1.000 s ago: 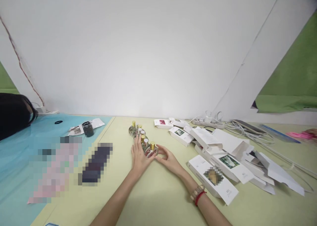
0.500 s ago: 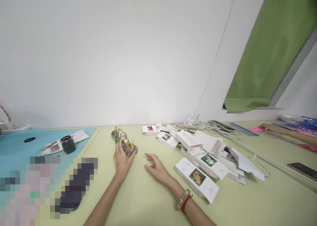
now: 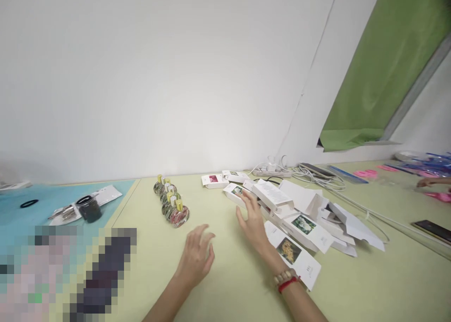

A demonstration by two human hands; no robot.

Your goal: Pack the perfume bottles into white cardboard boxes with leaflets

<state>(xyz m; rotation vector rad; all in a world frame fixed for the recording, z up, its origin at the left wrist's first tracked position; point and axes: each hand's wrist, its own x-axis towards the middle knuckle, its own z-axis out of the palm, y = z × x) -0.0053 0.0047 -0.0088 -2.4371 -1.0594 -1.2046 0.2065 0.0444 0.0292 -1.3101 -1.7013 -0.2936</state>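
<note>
A row of several small round perfume bottles (image 3: 171,202) with gold and silver caps stands on the yellow-green table (image 3: 229,284). My left hand (image 3: 197,258) hovers open a short way to the right of the nearest bottle and holds nothing. My right hand (image 3: 252,221), with bead and red bracelets at the wrist, is open with fingers stretched out. It reaches over the left edge of a heap of white perfume boxes (image 3: 296,218) and touches or nearly touches one of them.
A blue mat (image 3: 21,216) at the left carries a dark jar (image 3: 85,208), a white packet and a black hair tie (image 3: 28,203). A power strip (image 3: 273,171) and cables lie by the wall. A phone (image 3: 433,230) and another person's hand (image 3: 428,182) are at the far right.
Both hands have let go of the nearest bottle. My left hand drew back to the right, and my right hand moved right to the white boxes. The camera turned right.
</note>
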